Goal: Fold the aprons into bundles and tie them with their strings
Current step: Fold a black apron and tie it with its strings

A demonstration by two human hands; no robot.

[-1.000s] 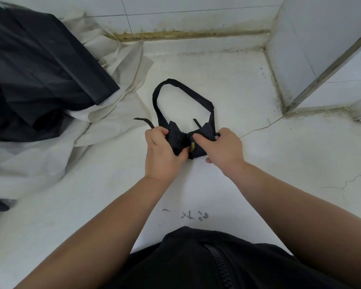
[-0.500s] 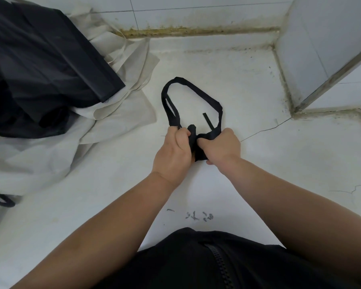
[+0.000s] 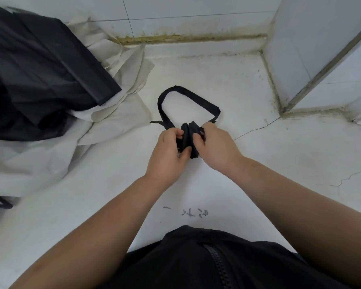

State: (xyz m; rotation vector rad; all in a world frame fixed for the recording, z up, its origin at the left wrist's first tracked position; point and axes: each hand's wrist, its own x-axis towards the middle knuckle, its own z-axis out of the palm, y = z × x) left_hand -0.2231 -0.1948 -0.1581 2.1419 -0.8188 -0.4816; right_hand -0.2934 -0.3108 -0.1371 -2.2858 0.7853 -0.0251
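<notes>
A small black apron bundle (image 3: 188,137) lies on the white floor in the middle of the view, squeezed narrow. My left hand (image 3: 167,153) grips its left side with curled fingers and thumb. My right hand (image 3: 215,146) grips its right side. The apron's black neck strap (image 3: 186,94) loops out on the floor beyond the bundle. A thin string end (image 3: 156,122) sticks out to the left of the strap. Much of the bundle is hidden by my fingers.
A heap of black aprons (image 3: 40,80) lies on pale cloth sheets (image 3: 117,124) at the left. A tiled wall (image 3: 175,9) runs along the back and a white corner post (image 3: 313,49) stands at the right. Cracks and scribbles (image 3: 194,212) mark the floor.
Both hands have pressed the bundle from a wide bow shape into a narrow roll. The strap loop has flattened on the floor, and a string end now shows at the left.
</notes>
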